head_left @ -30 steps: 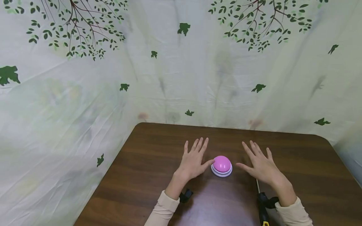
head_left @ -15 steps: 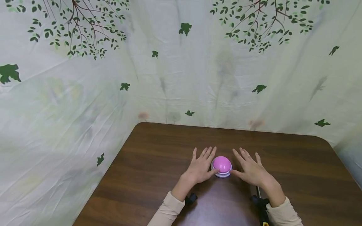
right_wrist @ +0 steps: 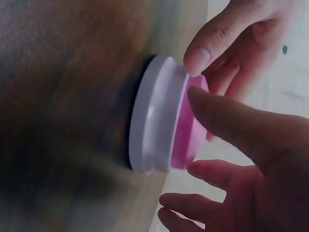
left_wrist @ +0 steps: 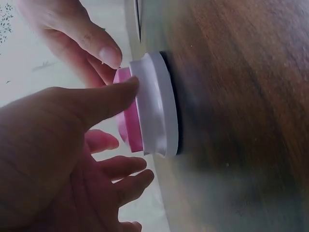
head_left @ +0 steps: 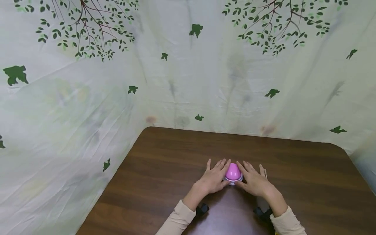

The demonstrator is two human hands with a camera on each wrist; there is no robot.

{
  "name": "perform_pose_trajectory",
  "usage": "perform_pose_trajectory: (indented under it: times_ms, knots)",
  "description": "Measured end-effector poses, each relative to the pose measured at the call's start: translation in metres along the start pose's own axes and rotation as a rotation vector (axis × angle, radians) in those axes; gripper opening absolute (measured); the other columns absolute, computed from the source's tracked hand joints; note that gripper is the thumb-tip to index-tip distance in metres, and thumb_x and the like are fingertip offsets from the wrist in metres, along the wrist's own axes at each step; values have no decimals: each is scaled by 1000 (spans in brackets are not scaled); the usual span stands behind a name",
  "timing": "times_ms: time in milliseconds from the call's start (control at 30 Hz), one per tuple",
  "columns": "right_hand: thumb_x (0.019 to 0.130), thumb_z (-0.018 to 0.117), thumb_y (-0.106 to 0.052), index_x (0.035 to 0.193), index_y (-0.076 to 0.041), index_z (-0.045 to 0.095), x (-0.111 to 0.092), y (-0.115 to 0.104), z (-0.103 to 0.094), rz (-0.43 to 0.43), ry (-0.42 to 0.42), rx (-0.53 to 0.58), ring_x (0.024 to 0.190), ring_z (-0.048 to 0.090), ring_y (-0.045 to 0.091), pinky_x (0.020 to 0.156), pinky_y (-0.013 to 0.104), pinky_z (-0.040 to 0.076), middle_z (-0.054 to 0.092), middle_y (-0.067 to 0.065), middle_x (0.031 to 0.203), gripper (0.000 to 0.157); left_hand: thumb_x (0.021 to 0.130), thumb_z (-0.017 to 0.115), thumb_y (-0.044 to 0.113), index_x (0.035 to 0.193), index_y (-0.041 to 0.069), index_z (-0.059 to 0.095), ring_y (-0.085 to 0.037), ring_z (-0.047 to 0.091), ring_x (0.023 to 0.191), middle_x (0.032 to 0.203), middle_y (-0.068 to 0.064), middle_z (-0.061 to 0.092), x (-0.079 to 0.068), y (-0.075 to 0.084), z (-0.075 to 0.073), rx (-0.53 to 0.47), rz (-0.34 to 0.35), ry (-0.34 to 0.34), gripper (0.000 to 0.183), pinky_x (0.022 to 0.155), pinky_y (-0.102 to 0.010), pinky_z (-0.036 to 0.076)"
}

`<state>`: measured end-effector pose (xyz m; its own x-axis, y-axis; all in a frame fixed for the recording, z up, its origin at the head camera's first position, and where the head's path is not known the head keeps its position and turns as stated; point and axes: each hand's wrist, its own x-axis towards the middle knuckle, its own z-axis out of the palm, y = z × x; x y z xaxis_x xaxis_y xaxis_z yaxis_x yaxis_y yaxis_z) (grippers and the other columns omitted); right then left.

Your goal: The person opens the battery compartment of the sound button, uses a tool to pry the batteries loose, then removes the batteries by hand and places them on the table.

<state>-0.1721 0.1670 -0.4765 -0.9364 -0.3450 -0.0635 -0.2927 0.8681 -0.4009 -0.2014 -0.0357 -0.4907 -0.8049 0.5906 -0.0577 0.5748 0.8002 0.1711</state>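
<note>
A pink dome push button (head_left: 233, 172) on a round white base stands on the brown table (head_left: 176, 150). My left hand (head_left: 212, 179) is at its left side with the fingers spread and nearly straight. From the right, my right hand (head_left: 254, 182) lies along the dome in the same way. In the left wrist view, the left thumb overlaps the seam between the pink dome and the white base (left_wrist: 157, 106). The right wrist view shows the right thumb tip over the edge of the pink dome (right_wrist: 181, 130), with the other fingers around its far side.
Under the right forearm lies a tool with a thin metal shaft (left_wrist: 137, 19), mostly hidden by the arm. Black wrist mounts (head_left: 202, 209) sit below both wrists. A pale cloth backdrop (head_left: 176, 75) with printed leaves hangs behind the table's far edge.
Both hands have moved inward from either side and now frame the button closely. The right arm now covers most of the tool. The button stays in place; the head view has shifted slightly.
</note>
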Motion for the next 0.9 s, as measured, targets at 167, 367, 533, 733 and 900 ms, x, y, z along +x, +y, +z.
perform_pose_trajectory:
  times_ms: [167,367,533,733,900]
  knots:
    - [97,70,-37,158,-1,38,1,-2,6,-1,0,-2,147,39,51,113,82,13,42,33,157,78,101,66,37,165,15,27,-25,41,152,166,-12,40,0,1,3,20,10,12,77,125,-64,21]
    - [97,71,-29,156,2,39,2,-2,10,-12,22,-12,145,43,49,113,82,14,46,30,155,74,100,68,31,164,16,29,-20,44,150,163,-12,45,2,0,7,48,35,34,76,124,-62,26]
    - [97,71,-28,156,3,38,2,-5,11,-11,23,-15,143,46,48,112,82,16,49,29,154,74,97,72,26,163,14,31,-20,44,151,160,-14,48,3,-2,11,30,57,48,79,122,-64,29]
    - [97,72,-28,155,4,39,1,-7,14,-16,42,-35,141,49,47,112,81,19,51,28,153,74,92,78,22,162,13,32,-22,47,148,158,-13,50,3,0,12,9,43,56,84,119,-62,35]
    - [96,72,-28,153,6,40,1,-7,17,-19,70,-61,139,51,46,112,79,23,51,26,153,74,90,80,21,161,13,36,-21,54,141,152,-13,55,5,2,15,21,49,94,83,116,-57,42]
